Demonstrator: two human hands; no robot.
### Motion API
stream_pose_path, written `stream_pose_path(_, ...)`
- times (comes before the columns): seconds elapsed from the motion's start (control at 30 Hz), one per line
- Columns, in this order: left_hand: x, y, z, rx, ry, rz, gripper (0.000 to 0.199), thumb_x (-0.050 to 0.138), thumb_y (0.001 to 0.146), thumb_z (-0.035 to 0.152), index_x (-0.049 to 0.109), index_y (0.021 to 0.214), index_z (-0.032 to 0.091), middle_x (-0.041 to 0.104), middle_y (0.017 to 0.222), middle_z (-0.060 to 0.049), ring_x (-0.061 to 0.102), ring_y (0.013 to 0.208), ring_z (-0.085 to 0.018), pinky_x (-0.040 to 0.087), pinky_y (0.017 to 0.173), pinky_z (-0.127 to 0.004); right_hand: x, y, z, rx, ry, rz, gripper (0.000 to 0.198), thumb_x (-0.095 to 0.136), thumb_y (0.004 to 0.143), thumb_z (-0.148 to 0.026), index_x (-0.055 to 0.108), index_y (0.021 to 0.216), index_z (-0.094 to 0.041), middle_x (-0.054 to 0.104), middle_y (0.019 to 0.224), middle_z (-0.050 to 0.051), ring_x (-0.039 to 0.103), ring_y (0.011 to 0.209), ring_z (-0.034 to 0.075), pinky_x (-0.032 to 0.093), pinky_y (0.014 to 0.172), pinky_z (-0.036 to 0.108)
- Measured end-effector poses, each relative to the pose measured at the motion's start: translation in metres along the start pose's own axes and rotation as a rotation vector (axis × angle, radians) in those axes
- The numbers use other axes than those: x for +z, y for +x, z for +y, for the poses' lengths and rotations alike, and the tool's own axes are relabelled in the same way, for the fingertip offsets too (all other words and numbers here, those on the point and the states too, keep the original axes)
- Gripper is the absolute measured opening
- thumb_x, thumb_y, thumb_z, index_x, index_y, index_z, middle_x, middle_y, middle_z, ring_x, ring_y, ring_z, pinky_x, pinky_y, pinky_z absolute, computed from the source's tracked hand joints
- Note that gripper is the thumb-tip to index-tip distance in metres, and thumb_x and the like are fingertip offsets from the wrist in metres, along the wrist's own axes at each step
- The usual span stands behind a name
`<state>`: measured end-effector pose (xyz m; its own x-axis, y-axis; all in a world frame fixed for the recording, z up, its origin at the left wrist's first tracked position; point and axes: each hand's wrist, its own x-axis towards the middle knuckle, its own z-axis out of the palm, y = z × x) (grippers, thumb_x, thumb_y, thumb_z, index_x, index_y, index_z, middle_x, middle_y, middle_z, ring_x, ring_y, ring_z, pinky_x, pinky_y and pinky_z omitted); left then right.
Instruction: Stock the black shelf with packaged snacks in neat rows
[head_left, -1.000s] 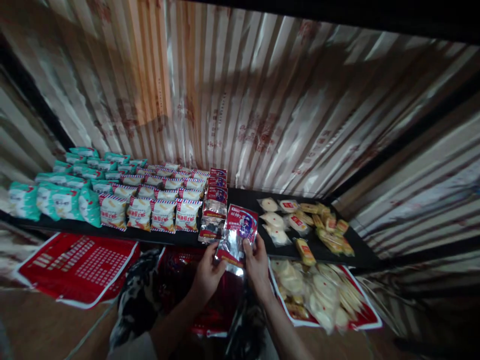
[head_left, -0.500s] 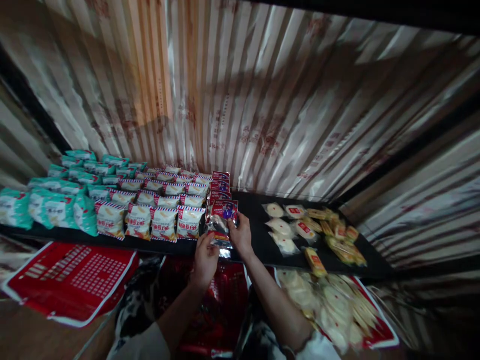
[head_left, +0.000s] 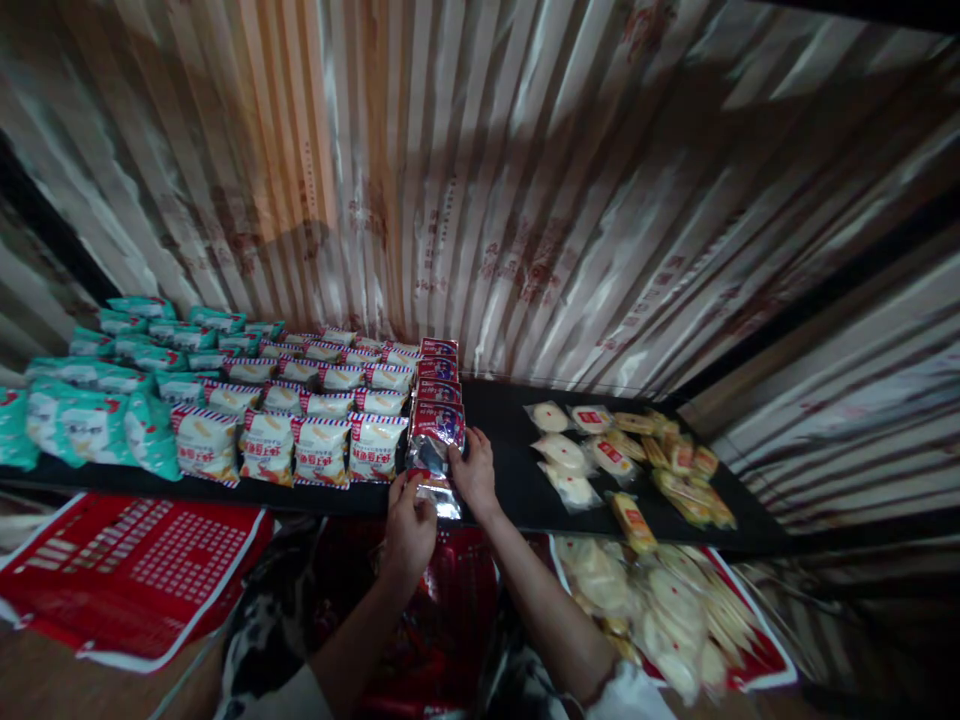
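Observation:
A red, purple and silver snack packet [head_left: 436,432] lies at the front of a row of similar packets [head_left: 438,368] on the black shelf. My left hand [head_left: 411,528] is closed on its lower left corner, thumb and fingers bent together. At the packet's right edge, my right hand [head_left: 474,474] grips with the thumb on top and the fingers along the side. Just left of it stand striped-edge white snack bags [head_left: 375,448] in rows. A silver flap [head_left: 442,502] shows at the packet's lower end, near the shelf's front edge.
Teal bags [head_left: 94,425] fill the shelf's left end. Round white packaged cakes [head_left: 562,455] and yellow wrapped bars [head_left: 634,522] lie to the right. Below the shelf are a red basket [head_left: 172,555] and another holding pale packages [head_left: 675,610]. A pleated sheet [head_left: 480,200] hangs behind.
Both hands have lowered the packet onto the front of its row, lining it up with the packets behind. The camera view has shifted slightly.

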<state>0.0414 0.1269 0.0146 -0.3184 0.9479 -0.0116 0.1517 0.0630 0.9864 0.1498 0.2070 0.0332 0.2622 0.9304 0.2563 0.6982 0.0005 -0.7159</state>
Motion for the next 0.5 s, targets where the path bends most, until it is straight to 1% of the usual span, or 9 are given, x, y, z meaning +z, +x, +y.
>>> stream_pose_path(0.1, 0.001, -0.003, 0.001, 0.032, -0.001, 0.022, 0.038, 0.051, 0.072, 0.014, 0.063, 0.108, 0.018, 0.042, 0.132, -0.012, 0.052, 0.114, -0.024, 0.046, 0.094, -0.036, -0.001, -0.002, -0.001, -0.032, 0.001, 0.032, 0.049, 0.044, 0.079, -0.033, 0.052, 0.121, -0.01, 0.045, 0.13, 0.018, 0.038, 0.123, 0.029, 0.034, 0.101, 0.045)
stream_pose_path(0.23, 0.002, -0.005, 0.004, 0.082, 0.026, 0.017, 0.039, 0.049, 0.072, 0.011, 0.062, 0.108, 0.017, 0.041, 0.133, -0.013, 0.052, 0.114, -0.024, 0.045, 0.096, -0.038, -0.005, -0.004, -0.013, -0.189, -0.089, 0.05, 0.048, 0.043, 0.08, -0.028, 0.049, 0.126, -0.013, 0.04, 0.136, 0.016, 0.032, 0.127, 0.028, 0.031, 0.103, 0.047)
stream_pose_path(0.3, 0.001, -0.005, 0.004, 0.099, 0.024, 0.015, 0.04, 0.05, 0.071, 0.011, 0.062, 0.109, 0.017, 0.042, 0.132, -0.013, 0.051, 0.115, -0.025, 0.046, 0.095, -0.038, -0.007, -0.004, -0.022, -0.283, -0.154, 0.011, 0.045, 0.043, 0.082, -0.026, 0.051, 0.125, -0.014, 0.04, 0.138, 0.014, 0.028, 0.13, 0.027, 0.03, 0.104, 0.046)
stream_pose_path(0.37, 0.0, -0.005, 0.002, 0.107, 0.012, 0.016, 0.039, 0.052, 0.071, 0.011, 0.062, 0.108, 0.018, 0.043, 0.131, -0.013, 0.052, 0.114, -0.025, 0.047, 0.093, -0.037, -0.007, -0.002, -0.03, -0.353, -0.217, -0.049, 0.043, 0.044, 0.084, -0.028, 0.053, 0.124, -0.016, 0.039, 0.14, 0.013, 0.022, 0.134, 0.028, 0.028, 0.104, 0.046)
stream_pose_path(0.43, -0.001, -0.005, -0.001, 0.106, 0.0, 0.006, 0.039, 0.053, 0.07, 0.011, 0.062, 0.107, 0.019, 0.043, 0.131, -0.012, 0.053, 0.111, -0.024, 0.049, 0.09, -0.036, -0.005, 0.0, -0.035, -0.384, -0.271, -0.103, 0.044, 0.047, 0.084, -0.034, 0.054, 0.124, -0.016, 0.037, 0.142, 0.013, 0.017, 0.135, 0.031, 0.027, 0.104, 0.047)
stream_pose_path(0.5, -0.003, -0.004, -0.004, 0.113, -0.012, -0.025, 0.039, 0.053, 0.07, 0.012, 0.062, 0.107, 0.019, 0.042, 0.132, -0.013, 0.054, 0.11, -0.024, 0.05, 0.088, -0.036, -0.002, 0.001, -0.036, -0.378, -0.312, -0.145, 0.046, 0.049, 0.084, -0.04, 0.054, 0.125, -0.018, 0.037, 0.143, 0.013, 0.015, 0.136, 0.033, 0.027, 0.103, 0.05)
